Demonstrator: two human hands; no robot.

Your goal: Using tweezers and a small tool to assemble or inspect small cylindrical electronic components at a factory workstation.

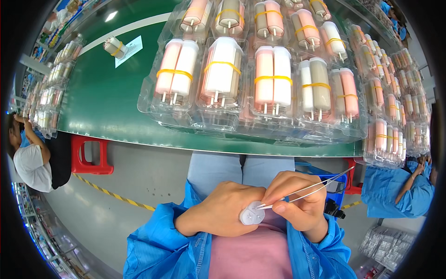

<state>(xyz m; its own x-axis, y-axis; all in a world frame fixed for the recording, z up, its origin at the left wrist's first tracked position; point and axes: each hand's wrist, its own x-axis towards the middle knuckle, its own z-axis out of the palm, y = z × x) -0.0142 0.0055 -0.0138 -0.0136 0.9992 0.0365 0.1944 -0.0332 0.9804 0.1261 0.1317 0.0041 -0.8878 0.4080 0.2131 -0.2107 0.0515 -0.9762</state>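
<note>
Left hand (223, 209): closed around a pale three-lobed piece (251, 215), which protrudes on the side toward the right hand (299, 204). Right hand: pinching silver tweezers (341, 175) between thumb and fingers, tips at the piece's exposed face. Beyond both hands, on the green desk (107, 102): clear trays (195, 119) of pink, white and grey cylinders (221, 76), bundled with yellow bands (274, 80); farther leftward, a lone bundle (114, 46) beside a pale card (132, 50)
</note>
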